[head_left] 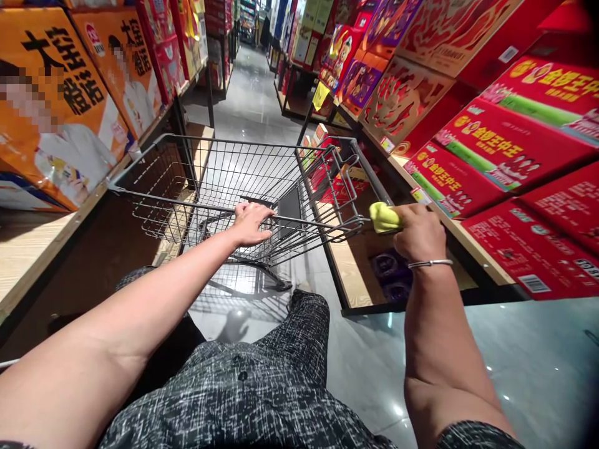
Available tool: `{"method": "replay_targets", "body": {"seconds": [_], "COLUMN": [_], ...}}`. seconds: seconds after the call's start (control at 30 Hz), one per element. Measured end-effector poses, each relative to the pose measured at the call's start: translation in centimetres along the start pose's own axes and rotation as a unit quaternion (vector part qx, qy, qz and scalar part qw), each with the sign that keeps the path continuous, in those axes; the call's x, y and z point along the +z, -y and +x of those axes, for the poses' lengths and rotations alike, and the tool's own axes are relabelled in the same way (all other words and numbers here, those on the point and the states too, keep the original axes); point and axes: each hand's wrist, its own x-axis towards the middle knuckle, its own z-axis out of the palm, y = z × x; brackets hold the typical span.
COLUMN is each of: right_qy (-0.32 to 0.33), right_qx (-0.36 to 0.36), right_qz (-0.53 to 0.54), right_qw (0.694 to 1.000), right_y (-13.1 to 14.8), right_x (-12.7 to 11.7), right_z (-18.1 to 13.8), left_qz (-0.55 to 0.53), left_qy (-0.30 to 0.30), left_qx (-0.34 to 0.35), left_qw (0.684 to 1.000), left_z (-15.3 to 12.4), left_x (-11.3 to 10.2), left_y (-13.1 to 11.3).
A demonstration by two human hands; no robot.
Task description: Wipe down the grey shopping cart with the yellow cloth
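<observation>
A black wire shopping cart stands sideways in front of my legs, its basket holding nothing that I can see. My left hand lies over the near top rim, its fingers bent around the wire and the thumb toward me. At the cart's right end, my right hand grips a yellow cloth, bunched up by the near corner of the push handle. The cloth hides that end of the bar. The right fingertips are partly hidden behind the hand and cloth.
Orange gift boxes line a wooden shelf on the left. On the right, red cartons are stacked high, with a low wooden shelf edge close to the cart. Between them, a grey tiled aisle runs ahead.
</observation>
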Motion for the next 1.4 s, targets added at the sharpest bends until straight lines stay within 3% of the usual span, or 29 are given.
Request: {"method": "replay_targets", "body": {"seconds": [0.13, 0.3, 0.6, 0.8, 0.93, 1.07, 1.2, 1.27, 1.4], "right_qy": [0.140, 0.198, 0.140, 0.076, 0.063, 0.088, 0.121, 0.120, 0.076], "right_qx": [-0.157, -0.190, -0.201, -0.221, -0.253, -0.281, -0.278, -0.300, -0.318], "right_qz": [0.017, 0.080, 0.116, 0.156, 0.175, 0.222, 0.267, 0.301, 0.361], "right_qw": [0.978, 0.958, 0.963, 0.960, 0.950, 0.930, 0.915, 0.897, 0.873], "right_y": [2.1, 2.4, 1.9, 5.7, 8.5, 10.6, 12.4, 12.9, 13.3], "right_x": [-1.9, -2.5, -0.9, -1.1, -2.0, -2.8, -2.9, -3.0, -3.4], "right_z": [2.9, 4.3, 3.6, 2.2, 1.2, 0.8, 1.1, 1.8, 4.1], "left_qz": [0.012, 0.034, 0.094, 0.132, 0.097, 0.040, -0.050, -0.084, -0.133], "left_qy": [-0.009, -0.017, 0.014, 0.000, -0.027, -0.015, 0.027, 0.030, -0.006], "left_qx": [-0.003, 0.003, 0.022, -0.071, -0.128, -0.005, 0.123, 0.136, 0.086], "left_qw": [1.000, 0.999, 0.995, 0.989, 0.987, 0.999, 0.991, 0.987, 0.987], "left_z": [0.0, 0.1, 1.8, 3.0, 2.9, 2.3, 1.4, 0.8, -0.4], "left_x": [0.2, 0.4, -0.2, -1.5, -2.4, -2.6, -2.2, -2.1, -2.3], "left_y": [-0.2, 0.0, 1.7, 4.1, 4.2, 1.6, -1.9, -2.8, -2.5]}}
